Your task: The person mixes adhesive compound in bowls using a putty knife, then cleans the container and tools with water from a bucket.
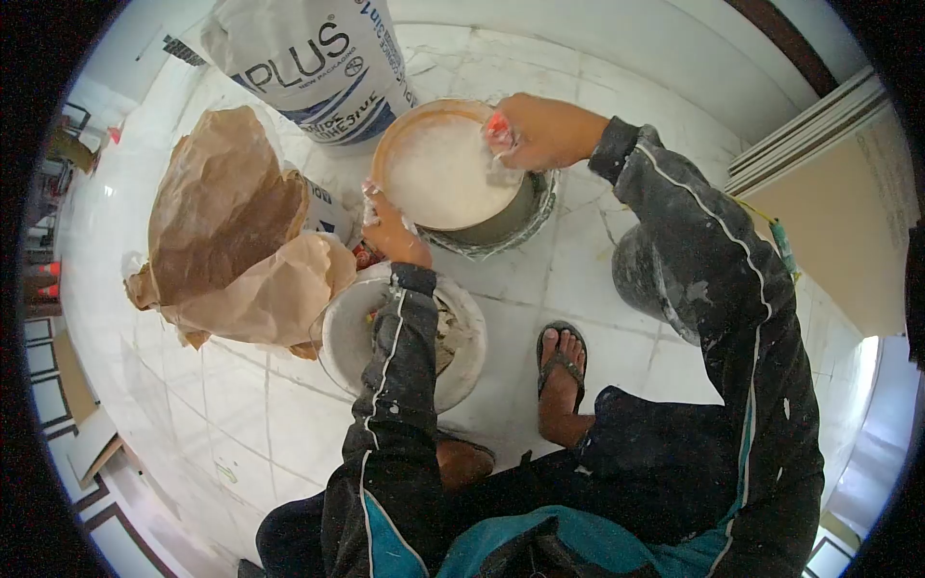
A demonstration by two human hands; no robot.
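A round, tan-rimmed container (381, 159) holds white powder (438, 169) with a smooth, pale surface. It rests in or on a dark bucket (540, 207) with a whitened rim; the contact underneath is hidden. My left hand (393, 229), dusted white, grips the container's near left rim. At the far right rim, my right hand (544, 130) is closed round a red-handled tool (498, 128). A pale, blurred part of that tool shows below the fist, over the powder's edge; its exact kind is unclear.
Below my left forearm stands a white bucket (467, 371) with debris inside. Crumpled brown paper (222, 222) lies left, and a printed adhesive bag (308, 67) stands behind. A dark bucket (641, 275) is by my right arm. Stacked boards (819, 183) lean at the right.
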